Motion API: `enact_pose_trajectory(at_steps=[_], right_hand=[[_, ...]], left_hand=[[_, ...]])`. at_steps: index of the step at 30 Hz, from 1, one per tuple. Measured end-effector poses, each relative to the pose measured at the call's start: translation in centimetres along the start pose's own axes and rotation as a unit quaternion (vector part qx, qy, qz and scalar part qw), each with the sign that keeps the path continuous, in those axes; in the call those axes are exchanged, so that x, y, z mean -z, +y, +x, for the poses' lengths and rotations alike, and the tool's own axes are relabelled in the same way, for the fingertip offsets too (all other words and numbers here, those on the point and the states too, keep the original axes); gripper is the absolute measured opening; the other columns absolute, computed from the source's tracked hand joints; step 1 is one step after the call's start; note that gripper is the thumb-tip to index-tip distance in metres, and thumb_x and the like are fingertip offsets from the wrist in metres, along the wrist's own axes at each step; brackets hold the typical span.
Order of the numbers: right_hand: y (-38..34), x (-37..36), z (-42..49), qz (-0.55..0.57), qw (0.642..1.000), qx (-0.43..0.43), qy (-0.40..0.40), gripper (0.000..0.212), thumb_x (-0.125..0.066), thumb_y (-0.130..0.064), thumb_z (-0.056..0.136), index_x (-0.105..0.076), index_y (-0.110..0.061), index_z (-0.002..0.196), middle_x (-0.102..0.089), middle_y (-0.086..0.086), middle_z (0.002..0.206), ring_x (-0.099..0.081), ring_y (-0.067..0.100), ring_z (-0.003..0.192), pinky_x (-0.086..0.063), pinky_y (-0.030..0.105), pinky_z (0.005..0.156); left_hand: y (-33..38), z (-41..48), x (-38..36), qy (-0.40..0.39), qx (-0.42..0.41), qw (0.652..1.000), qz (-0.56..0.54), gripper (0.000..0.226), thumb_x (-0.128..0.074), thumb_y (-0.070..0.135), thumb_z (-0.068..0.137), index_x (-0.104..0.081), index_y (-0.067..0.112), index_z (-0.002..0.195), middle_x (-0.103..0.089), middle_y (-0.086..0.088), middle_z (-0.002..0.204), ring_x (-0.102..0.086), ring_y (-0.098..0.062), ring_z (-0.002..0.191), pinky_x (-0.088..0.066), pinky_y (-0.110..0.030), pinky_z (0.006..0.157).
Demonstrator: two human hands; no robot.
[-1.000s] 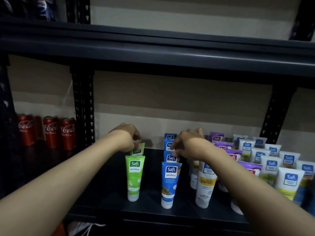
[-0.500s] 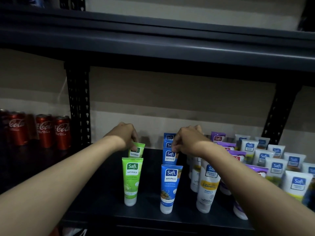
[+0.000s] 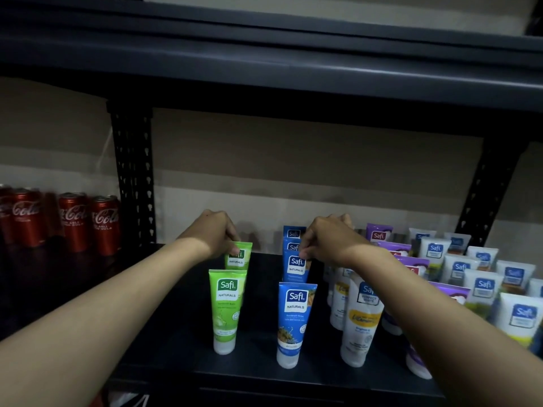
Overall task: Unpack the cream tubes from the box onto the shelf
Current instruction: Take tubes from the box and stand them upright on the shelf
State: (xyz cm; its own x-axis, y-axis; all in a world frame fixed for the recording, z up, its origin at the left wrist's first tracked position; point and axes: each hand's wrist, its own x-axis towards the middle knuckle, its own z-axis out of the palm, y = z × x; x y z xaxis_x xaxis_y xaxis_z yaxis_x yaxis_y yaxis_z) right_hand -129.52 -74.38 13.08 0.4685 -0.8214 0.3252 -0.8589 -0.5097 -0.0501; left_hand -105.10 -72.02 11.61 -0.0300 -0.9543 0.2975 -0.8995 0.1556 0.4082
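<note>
Cream tubes stand cap-down in rows on the dark shelf (image 3: 182, 333). My left hand (image 3: 214, 233) pinches the top of the second green tube (image 3: 239, 258), which stands behind the front green tube (image 3: 226, 309). My right hand (image 3: 326, 239) grips the top of a blue tube (image 3: 295, 267), second in its row, behind the front blue tube (image 3: 295, 321). More blue tubes stand behind it, partly hidden. A white tube with a yellow label (image 3: 360, 321) stands under my right forearm. The box is not in view.
Purple tubes (image 3: 379, 235) and several white tubes (image 3: 482, 286) fill the shelf's right side. Red cola cans (image 3: 75, 221) stand on the neighbouring shelf to the left, past a black upright (image 3: 133, 183). Another shelf board (image 3: 264, 51) hangs overhead.
Both hands stayed on the same green and blue tubes. The view shifted slightly, and the tubes under my hands now stand a little more upright in their rows.
</note>
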Motion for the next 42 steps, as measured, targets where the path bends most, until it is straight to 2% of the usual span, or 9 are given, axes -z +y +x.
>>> enact_pose_trajectory(at_steps=[3, 9, 13, 19, 25, 33, 36, 42], right_hand=[[0.1, -0.3, 0.1, 0.003, 1.0, 0.002, 0.004, 0.008, -0.069, -0.035, 0.084, -0.074, -0.03, 0.087, -0.068, -0.014, 0.1, -0.046, 0.01, 0.109, -0.021, 0.038, 0.094], [0.1, -0.5, 0.2, 0.009, 1.0, 0.006, 0.01, 0.01, -0.07, -0.036, 0.083, -0.074, -0.029, 0.089, -0.069, -0.014, 0.099, -0.047, 0.01, 0.107, -0.022, 0.037, 0.091], [-0.1, -0.5, 0.3, 0.007, 1.0, 0.008, 0.015, 0.009, -0.07, -0.035, 0.083, -0.074, -0.029, 0.088, -0.069, -0.014, 0.095, -0.047, 0.01, 0.102, -0.023, 0.037, 0.092], [0.1, -0.7, 0.1, 0.013, 1.0, 0.0, 0.014, 0.011, -0.069, -0.035, 0.084, -0.074, -0.028, 0.091, -0.068, -0.013, 0.097, -0.046, 0.012, 0.106, -0.023, 0.038, 0.092], [0.4, -1.1, 0.2, 0.008, 1.0, -0.004, 0.005, 0.01, -0.069, -0.037, 0.083, -0.071, -0.03, 0.091, -0.066, -0.013, 0.099, -0.047, 0.012, 0.108, -0.021, 0.037, 0.089], [0.8, -1.3, 0.2, 0.003, 1.0, -0.006, 0.009, 0.014, -0.07, -0.038, 0.082, -0.07, -0.031, 0.094, -0.065, -0.012, 0.106, -0.044, 0.014, 0.113, -0.021, 0.035, 0.087], [0.7, -1.2, 0.2, 0.003, 1.0, -0.004, 0.004, 0.013, -0.069, -0.037, 0.083, -0.07, -0.03, 0.094, -0.065, -0.012, 0.106, -0.045, 0.014, 0.112, -0.022, 0.036, 0.091], [0.6, -1.3, 0.3, 0.003, 1.0, -0.003, 0.007, 0.01, -0.069, -0.035, 0.083, -0.069, -0.031, 0.092, -0.066, -0.012, 0.104, -0.046, 0.014, 0.112, -0.02, 0.036, 0.088]], left_hand=[[0.2, -0.1, 0.0, 0.003, -0.01, 1.0, 0.001, 0.019, -0.083, 0.019, 0.071, -0.079, 0.019, 0.09, -0.075, 0.0, 0.084, -0.06, -0.008, 0.081, -0.041, -0.016, 0.079], [0.0, -0.1, -0.3, 0.015, 0.0, 1.0, -0.019, 0.02, -0.082, 0.02, 0.072, -0.079, 0.02, 0.092, -0.068, 0.004, 0.075, -0.059, -0.011, 0.091, -0.037, -0.014, 0.078], [-0.1, -0.2, -0.3, 0.013, 0.005, 1.0, -0.019, 0.022, -0.081, 0.022, 0.075, -0.078, 0.02, 0.096, -0.075, 0.0, 0.092, -0.051, -0.008, 0.088, -0.035, -0.015, 0.079], [-0.2, -0.2, -0.2, 0.0, -0.001, 1.0, -0.01, 0.022, -0.079, 0.023, 0.077, -0.078, 0.02, 0.099, -0.075, 0.0, 0.097, -0.056, -0.008, 0.088, -0.036, -0.014, 0.079], [-0.2, 0.1, -0.2, -0.014, -0.008, 1.0, -0.002, 0.026, -0.079, 0.022, 0.077, -0.077, 0.014, 0.101, -0.074, -0.002, 0.104, -0.063, -0.011, 0.104, -0.036, -0.011, 0.083], [-0.1, 0.0, -0.1, -0.017, -0.015, 1.0, 0.005, 0.022, -0.079, 0.021, 0.077, -0.078, 0.015, 0.098, -0.075, -0.001, 0.099, -0.064, -0.009, 0.097, -0.04, -0.014, 0.08], [-0.1, 0.0, -0.2, -0.012, -0.015, 1.0, 0.0, 0.022, -0.079, 0.02, 0.077, -0.078, 0.016, 0.098, -0.075, -0.001, 0.099, -0.063, -0.008, 0.095, -0.039, -0.014, 0.081], [-0.5, 0.2, -0.5, -0.006, -0.012, 1.0, -0.006, 0.021, -0.079, 0.021, 0.077, -0.078, 0.016, 0.097, -0.075, 0.0, 0.1, -0.061, -0.012, 0.104, -0.038, -0.014, 0.085]])
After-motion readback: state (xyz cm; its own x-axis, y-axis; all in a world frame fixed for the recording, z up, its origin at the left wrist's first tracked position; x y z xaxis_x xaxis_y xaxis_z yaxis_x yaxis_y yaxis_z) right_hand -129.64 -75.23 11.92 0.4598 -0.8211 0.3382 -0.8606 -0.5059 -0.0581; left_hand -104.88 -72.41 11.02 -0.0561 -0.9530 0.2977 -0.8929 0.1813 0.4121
